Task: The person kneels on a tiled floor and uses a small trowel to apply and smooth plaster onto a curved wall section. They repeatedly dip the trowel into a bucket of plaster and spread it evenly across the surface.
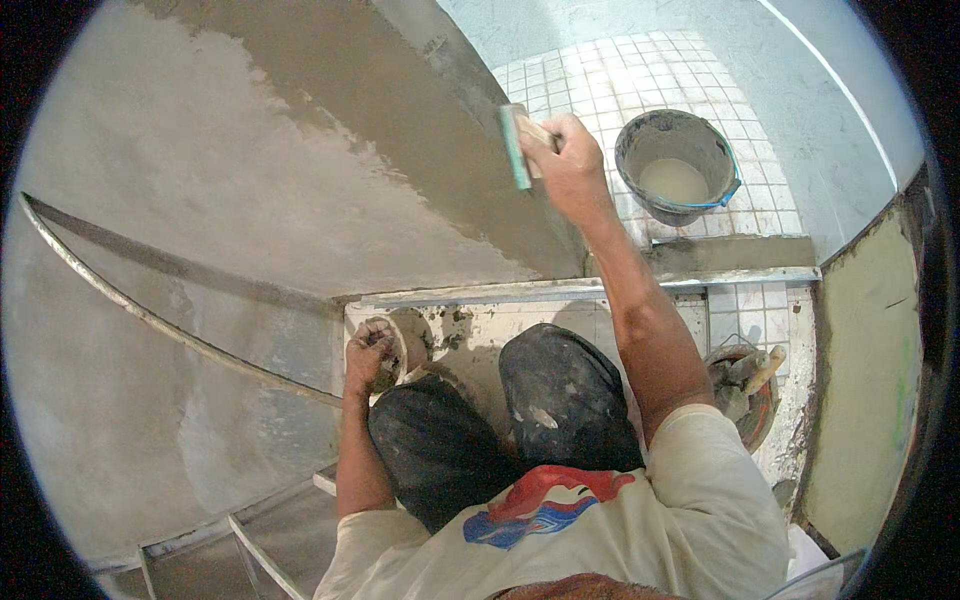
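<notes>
My right hand (572, 165) is closed round the pale wooden handle of a plastering float (516, 148) with a green face. The float stands against the right edge of the wall's darker, wet-looking plaster band (420, 140). Low on the left, my left hand (369, 348) has its fingers curled at the rim of a small round container (402, 345) beside my knee. The hand hides part of that container, so its contents are hard to make out.
A black bucket (668, 208) with greyish liquid stands on white floor tiles (560, 80). Near my right elbow sits another bucket (755, 425) with wooden-handled tools. A raised sill (480, 293) crosses before my knees. A long curved strip (180, 340) runs along the left wall.
</notes>
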`<state>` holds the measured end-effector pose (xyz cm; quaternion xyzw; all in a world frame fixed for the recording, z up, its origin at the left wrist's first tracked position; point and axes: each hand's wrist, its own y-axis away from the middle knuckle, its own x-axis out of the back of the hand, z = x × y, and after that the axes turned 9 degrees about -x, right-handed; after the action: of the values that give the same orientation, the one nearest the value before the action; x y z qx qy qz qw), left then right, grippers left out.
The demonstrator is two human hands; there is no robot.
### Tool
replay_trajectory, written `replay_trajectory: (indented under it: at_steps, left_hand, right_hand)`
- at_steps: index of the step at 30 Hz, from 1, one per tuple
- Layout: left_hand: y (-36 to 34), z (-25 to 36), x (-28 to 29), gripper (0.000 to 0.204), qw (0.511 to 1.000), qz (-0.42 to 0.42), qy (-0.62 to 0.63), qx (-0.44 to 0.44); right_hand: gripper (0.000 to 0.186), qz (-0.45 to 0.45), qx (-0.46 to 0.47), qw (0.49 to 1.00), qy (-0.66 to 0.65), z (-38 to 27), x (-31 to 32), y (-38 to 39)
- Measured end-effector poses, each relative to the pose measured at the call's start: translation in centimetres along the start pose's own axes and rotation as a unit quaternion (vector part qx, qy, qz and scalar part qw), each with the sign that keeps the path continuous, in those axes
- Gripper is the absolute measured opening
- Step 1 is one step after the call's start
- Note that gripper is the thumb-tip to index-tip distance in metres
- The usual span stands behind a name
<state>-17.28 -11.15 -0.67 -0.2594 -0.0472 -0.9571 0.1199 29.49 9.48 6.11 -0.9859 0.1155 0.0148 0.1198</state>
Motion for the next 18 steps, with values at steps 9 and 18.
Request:
replay_trajectory:
  at_steps: [9,18]
  left_hand:
    - [1.6,-0.3,-0.1,0.025,0.998,0.029,0.056,0.007]
    - [0.2,-0.3,-0.2,0.03,0.998,0.003,0.062,0.017]
  right_hand:
    - [0.033,0.162,-0.021,0.985,-0.062,4.6,2.3,7.0]
    - [0.046,0.153,0.413,0.882,0.164,-1.9,-1.9,7.1]
